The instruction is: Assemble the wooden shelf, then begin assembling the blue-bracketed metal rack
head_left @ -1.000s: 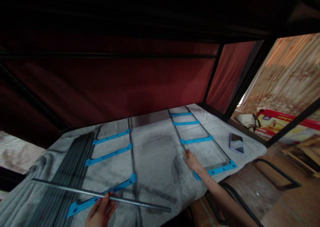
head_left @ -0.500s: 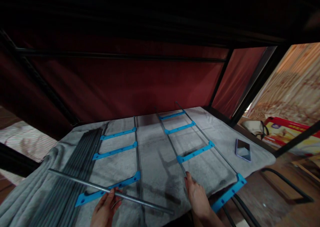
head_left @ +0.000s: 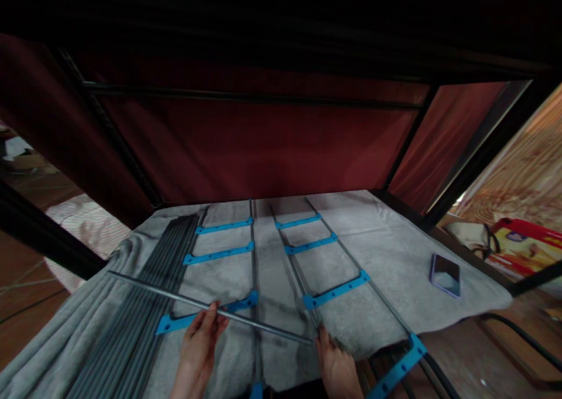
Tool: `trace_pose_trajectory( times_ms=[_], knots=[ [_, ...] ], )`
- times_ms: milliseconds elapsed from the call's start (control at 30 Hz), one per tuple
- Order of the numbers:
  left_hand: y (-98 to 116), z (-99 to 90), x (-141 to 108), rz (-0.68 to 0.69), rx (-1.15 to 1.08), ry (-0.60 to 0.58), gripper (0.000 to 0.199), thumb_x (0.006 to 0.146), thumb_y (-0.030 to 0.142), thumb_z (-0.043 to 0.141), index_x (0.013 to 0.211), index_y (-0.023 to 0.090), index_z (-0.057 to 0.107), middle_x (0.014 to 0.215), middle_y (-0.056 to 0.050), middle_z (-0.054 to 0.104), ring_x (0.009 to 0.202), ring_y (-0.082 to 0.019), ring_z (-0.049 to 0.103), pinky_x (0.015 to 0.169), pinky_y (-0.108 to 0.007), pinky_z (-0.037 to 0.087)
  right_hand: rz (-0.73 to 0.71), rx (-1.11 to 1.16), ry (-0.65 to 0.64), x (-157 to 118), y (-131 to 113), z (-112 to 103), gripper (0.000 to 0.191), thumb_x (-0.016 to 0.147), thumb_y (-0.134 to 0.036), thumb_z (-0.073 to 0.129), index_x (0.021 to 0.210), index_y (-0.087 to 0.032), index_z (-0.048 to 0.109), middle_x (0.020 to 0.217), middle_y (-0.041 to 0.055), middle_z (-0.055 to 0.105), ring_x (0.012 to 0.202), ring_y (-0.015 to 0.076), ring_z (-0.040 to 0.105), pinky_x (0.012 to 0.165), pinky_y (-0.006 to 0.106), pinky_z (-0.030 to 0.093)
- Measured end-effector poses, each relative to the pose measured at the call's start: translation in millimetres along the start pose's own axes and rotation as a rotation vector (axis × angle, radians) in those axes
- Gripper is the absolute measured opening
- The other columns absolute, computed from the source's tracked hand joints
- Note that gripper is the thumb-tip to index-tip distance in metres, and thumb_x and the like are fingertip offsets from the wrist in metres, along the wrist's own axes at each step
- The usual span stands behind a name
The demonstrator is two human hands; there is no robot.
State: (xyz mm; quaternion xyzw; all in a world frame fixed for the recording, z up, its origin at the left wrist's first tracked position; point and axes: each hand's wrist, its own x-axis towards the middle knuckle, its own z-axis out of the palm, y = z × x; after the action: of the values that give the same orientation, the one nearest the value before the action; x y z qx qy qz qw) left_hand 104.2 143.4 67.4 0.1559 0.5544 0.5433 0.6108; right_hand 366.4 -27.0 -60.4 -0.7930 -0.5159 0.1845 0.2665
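Observation:
My left hand (head_left: 201,337) is closed around the middle of a loose grey metal tube (head_left: 164,293), which slants across a bundle of grey tubes (head_left: 143,311) and the left ladder-like frame. Blue crosspieces (head_left: 219,255) join the tubes of that frame. My right hand (head_left: 334,361) grips the near end of the left tube (head_left: 298,273) of the right ladder-like frame. Close to these fingers is the right end of the loose tube; whether they touch is unclear. Blue crosspieces (head_left: 336,292) span the right frame, the nearest one (head_left: 397,371) jutting past the cloth's edge.
Grey cloth (head_left: 395,235) covers the work surface, with a phone (head_left: 445,275) lying on its right side. Dark metal posts (head_left: 116,135) and red fabric (head_left: 272,147) enclose the back. A red and yellow box (head_left: 527,246) stands low at the right.
The loose tube has moved up and right with my left hand. My right hand sits lower, with the right frame drawn nearer to me. The whole view has shifted slightly.

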Motion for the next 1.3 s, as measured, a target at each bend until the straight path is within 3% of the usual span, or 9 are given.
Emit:
trace_pose_trajectory(
  times_ms=[133, 333, 433, 567, 667, 767, 900, 1067, 1300],
  knots=[
    [4, 21.8, 12, 0.135, -0.052, -0.041, 0.012, 0.074, 0.014, 0.075, 0.072, 0.014, 0.063, 0.068, 0.002, 0.064, 0.060, -0.010, 0.061, 0.070, -0.027, 0.058, 0.009, -0.161, 0.023, -3, -12, -13, 0.046, 0.094, -0.040, 0.037, 0.127, -0.022, 0.063, 0.126, 0.0160, 0.065, 0.102, 0.0368, 0.067, 0.083, 0.054, 0.054],
    [22, 70.6, 41, 0.433, -0.084, -0.125, 0.026, 0.069, 0.034, 0.079, 0.076, 0.016, 0.061, 0.075, 0.003, 0.060, 0.068, -0.011, 0.060, 0.075, -0.032, 0.058, -0.093, -0.101, 0.072, 9, -12, -42, 0.042, 0.095, -0.045, 0.040, 0.119, -0.020, 0.065, 0.116, 0.0153, 0.067, 0.106, 0.0327, 0.064, 0.093, 0.047, 0.050],
    [32, 96.3, 57, 0.536, -0.086, -0.137, 0.028, 0.071, 0.037, 0.076, 0.077, 0.018, 0.057, 0.081, 0.003, 0.060, 0.072, -0.012, 0.059, 0.078, -0.035, 0.056, -0.063, -0.176, 0.220, 38, 12, -73, 0.044, 0.097, -0.041, 0.033, 0.123, -0.019, 0.060, 0.112, 0.0153, 0.064, 0.108, 0.0300, 0.060, 0.096, 0.044, 0.047],
    [39, 126.0, 77, 0.650, -0.079, -0.153, 0.032, 0.070, 0.042, 0.074, 0.081, 0.019, 0.055, 0.081, 0.002, 0.058, 0.073, -0.012, 0.058, 0.078, -0.035, 0.055, -0.006, -0.305, 0.461, 92, 72, -122, 0.045, 0.095, -0.038, 0.035, 0.124, -0.012, 0.057, 0.117, 0.0192, 0.060, 0.112, 0.0310, 0.055, 0.097, 0.045, 0.044],
    [40, 142.1, 89, 0.693, -0.066, -0.147, 0.034, 0.071, 0.043, 0.073, 0.083, 0.018, 0.054, 0.078, 0.004, 0.055, 0.071, -0.011, 0.057, 0.080, -0.036, 0.055, 0.066, -0.327, 0.466, 124, 113, -142, 0.043, 0.092, -0.037, 0.039, 0.121, -0.011, 0.057, 0.114, 0.0197, 0.062, 0.107, 0.0309, 0.058, 0.096, 0.045, 0.044],
    [39, 151.8, 101, 0.712, -0.075, -0.136, 0.033, 0.072, 0.042, 0.072, 0.083, 0.018, 0.053, 0.079, 0.003, 0.055, 0.072, -0.011, 0.057, 0.081, -0.036, 0.055, 0.100, -0.223, 0.302, 144, 132, -145, 0.043, 0.092, -0.039, 0.036, 0.118, -0.014, 0.060, 0.111, 0.0170, 0.064, 0.100, 0.0266, 0.062, 0.094, 0.038, 0.046],
    [38, 161.8, 117, 0.720, -0.066, -0.135, 0.030, 0.074, 0.040, 0.072, 0.083, 0.017, 0.054, 0.081, 0.001, 0.056, 0.073, -0.011, 0.057, 0.079, -0.035, 0.055, 0.105, -0.096, 0.212, 156, 131, -138, 0.044, 0.091, -0.040, 0.034, 0.110, -0.016, 0.066, 0.110, 0.0140, 0.068, 0.104, 0.0245, 0.063, 0.098, 0.034, 0.045],
    [44, 185.7, 133, 0.756, 0.030, -0.171, 0.027, 0.077, 0.040, 0.069, 0.082, 0.017, 0.055, 0.083, -0.002, 0.060, 0.077, -0.015, 0.060, 0.077, -0.035, 0.055, 0.143, -0.080, 0.288, 158, 126, -127, 0.046, 0.091, -0.044, 0.035, 0.112, -0.017, 0.065, 0.112, 0.0142, 0.067, 0.104, 0.0250, 0.064, 0.095, 0.035, 0.046],
    [47, 222.5, 139, 0.838, 0.177, -0.312, 0.025, 0.081, 0.039, 0.065, 0.090, 0.017, 0.059, 0.089, -0.008, 0.063, 0.081, -0.019, 0.063, 0.075, -0.034, 0.055, 0.126, -0.141, 0.346, 155, 132, -114, 0.048, 0.094, -0.045, 0.030, 0.115, -0.016, 0.062, 0.112, 0.0146, 0.065, 0.104, 0.0268, 0.063, 0.096, 0.038, 0.045]
  ],
)
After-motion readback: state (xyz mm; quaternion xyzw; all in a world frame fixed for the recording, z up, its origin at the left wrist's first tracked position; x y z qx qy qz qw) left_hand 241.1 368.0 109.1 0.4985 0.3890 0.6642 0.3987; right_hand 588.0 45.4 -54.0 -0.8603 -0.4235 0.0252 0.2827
